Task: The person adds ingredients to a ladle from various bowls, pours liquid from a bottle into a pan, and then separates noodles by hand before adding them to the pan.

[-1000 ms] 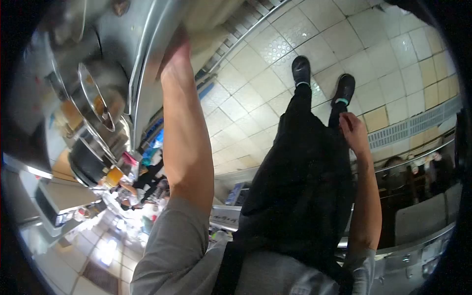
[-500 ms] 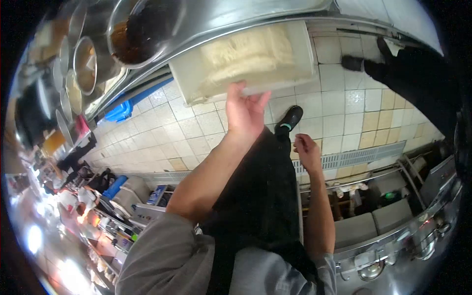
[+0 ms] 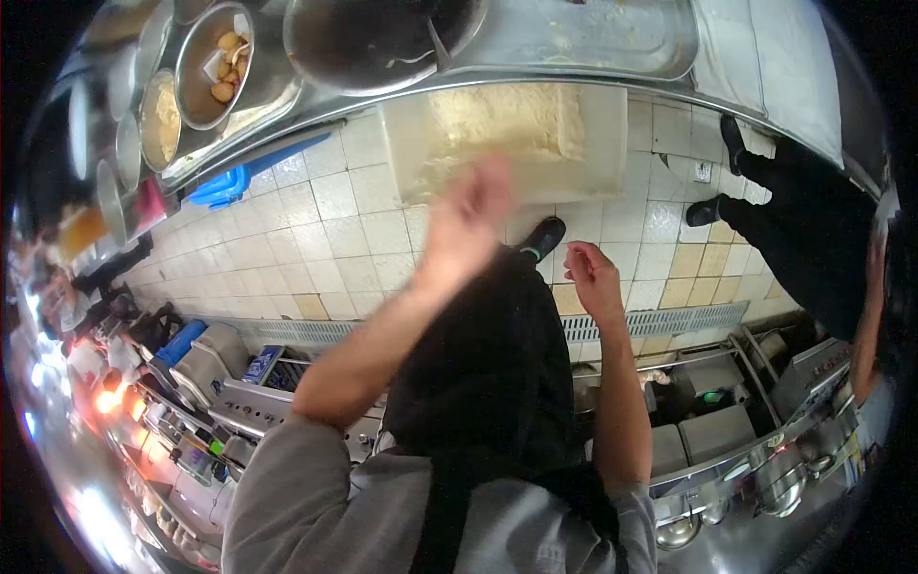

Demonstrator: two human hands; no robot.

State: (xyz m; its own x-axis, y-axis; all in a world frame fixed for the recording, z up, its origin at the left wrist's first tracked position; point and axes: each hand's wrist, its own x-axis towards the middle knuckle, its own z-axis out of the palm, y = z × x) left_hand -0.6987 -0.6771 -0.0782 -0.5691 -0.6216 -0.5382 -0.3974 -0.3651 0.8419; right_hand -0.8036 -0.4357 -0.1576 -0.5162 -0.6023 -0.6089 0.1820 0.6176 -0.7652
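**Fingers [image 3: 483,182] open beside one noodle tray [image 3: 593,143]**

Two hands are counted. The left hand [image 3: 469,215], blurred, is raised with fingers extended just under the tray at twelve o'clock; contact cannot be told. The right hand [image 3: 593,277], at one o'clock, is loosely curled and empty. One large steel bowl [image 3: 382,38] is seen above.

One head cam, fisheye, aimed steeply down; table [image 3: 535,77] edge at 12 o'clock, floor [image 3: 325,239] mid-frame, left hand [image 3: 469,215] & right hand [image 3: 593,277] close.
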